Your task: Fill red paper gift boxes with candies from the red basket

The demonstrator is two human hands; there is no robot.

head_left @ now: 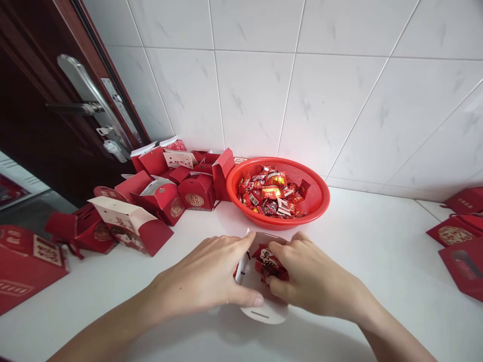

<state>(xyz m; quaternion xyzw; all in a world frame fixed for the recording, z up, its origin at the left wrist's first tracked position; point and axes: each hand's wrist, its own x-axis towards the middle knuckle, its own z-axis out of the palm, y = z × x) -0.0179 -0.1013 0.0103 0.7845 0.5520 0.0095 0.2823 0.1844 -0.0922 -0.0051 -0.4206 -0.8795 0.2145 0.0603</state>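
In the head view an open paper gift box (264, 312), white inside, stands on the white table in front of me. My left hand (215, 274) grips its left side, thumb along the near flap and fingers at the far edge. My right hand (311, 274) reaches into the box from the right, fingers bent around red-wrapped candy (268, 257). The bottom of the box is partly hidden by my fingers. Just beyond sits a red plastic basket (320, 201) holding many wrapped candies (272, 192).
Several red gift boxes (196, 193) crowd the table's left side, some with raised lids. More red boxes (466, 261) stand at the right edge. A tiled wall (256, 100) rises behind the white table (362, 226). A dark door with a metal handle (81, 108) is at the upper left.
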